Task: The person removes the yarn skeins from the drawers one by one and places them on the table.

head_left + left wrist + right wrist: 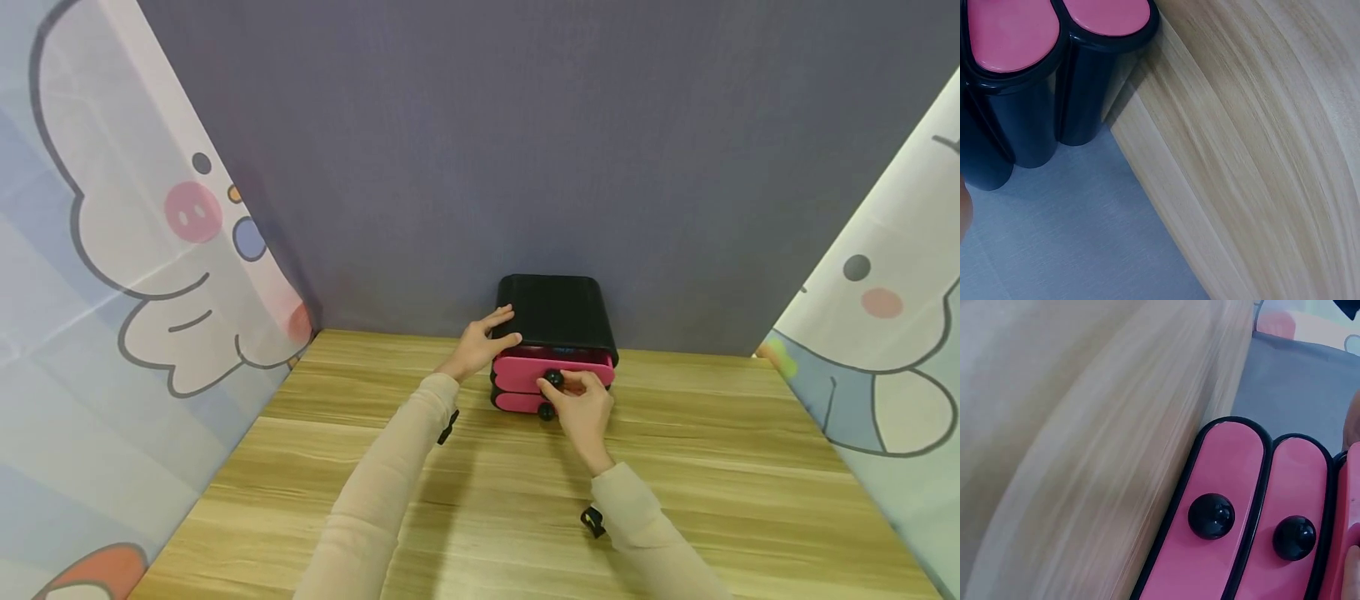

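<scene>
A small black drawer cabinet [555,308] with pink drawer fronts stands at the back of the table. Its top drawer [517,374] is pulled out slightly, showing a narrow gap under the cabinet's top. My right hand [587,410] pinches that drawer's round black knob [553,378] between thumb and fingers. My left hand [474,346] rests on the cabinet's upper left edge, fingers extended. In the right wrist view, two lower drawers [1235,462] are closed, each with a black knob [1211,515]. The drawer's contents are mostly hidden.
Wood-patterned table [712,467] surrounds the cabinet at the front and sides. Close behind it rises a dark grey backdrop [480,167]. Cartoon-printed sheets [97,333] hang along the left and right sides.
</scene>
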Motion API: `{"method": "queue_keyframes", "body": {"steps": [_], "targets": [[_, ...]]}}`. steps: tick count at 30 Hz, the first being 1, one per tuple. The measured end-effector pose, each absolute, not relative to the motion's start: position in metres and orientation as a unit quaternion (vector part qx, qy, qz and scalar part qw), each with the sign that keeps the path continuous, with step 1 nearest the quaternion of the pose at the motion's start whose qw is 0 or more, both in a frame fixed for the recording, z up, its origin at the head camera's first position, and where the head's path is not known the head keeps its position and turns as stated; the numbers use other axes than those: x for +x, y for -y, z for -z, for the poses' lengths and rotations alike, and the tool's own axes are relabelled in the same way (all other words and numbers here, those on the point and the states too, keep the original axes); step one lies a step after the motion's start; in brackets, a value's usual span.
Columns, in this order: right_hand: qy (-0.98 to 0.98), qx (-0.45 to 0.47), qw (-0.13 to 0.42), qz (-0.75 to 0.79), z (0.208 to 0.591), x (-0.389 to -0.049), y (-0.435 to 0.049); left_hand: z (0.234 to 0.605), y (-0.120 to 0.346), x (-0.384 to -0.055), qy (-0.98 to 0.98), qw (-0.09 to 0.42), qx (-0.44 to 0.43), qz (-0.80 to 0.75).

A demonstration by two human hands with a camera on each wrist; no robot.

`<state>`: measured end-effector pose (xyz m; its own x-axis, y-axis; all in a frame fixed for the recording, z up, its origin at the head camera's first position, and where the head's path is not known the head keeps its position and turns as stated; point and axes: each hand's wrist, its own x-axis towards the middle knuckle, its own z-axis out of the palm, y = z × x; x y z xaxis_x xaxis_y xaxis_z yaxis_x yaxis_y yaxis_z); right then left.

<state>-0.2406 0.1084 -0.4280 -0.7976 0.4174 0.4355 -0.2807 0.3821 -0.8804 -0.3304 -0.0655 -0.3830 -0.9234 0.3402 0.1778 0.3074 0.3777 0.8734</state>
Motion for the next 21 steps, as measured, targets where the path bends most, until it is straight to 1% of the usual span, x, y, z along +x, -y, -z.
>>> {"method": "queue_keyframes", "body": {"steps": [12, 18, 21], "targets": [[0.755, -0.02, 0.292, -0.587, 0.428, -0.215, -0.113, 0.382, 0.063, -0.329, -0.832, 0.012, 0.191, -0.521], [0.753, -0.004, 0.292, -0.589, 0.427, -0.203, -0.115, 0.383, 0.062, -0.33, -0.832, 0.006, 0.192, -0.521], [0.761, 0.006, 0.3, -0.575, 0.42, -0.193, -0.114, 0.383, 0.061, -0.329, -0.834, 0.003, 0.188, -0.519]]}}
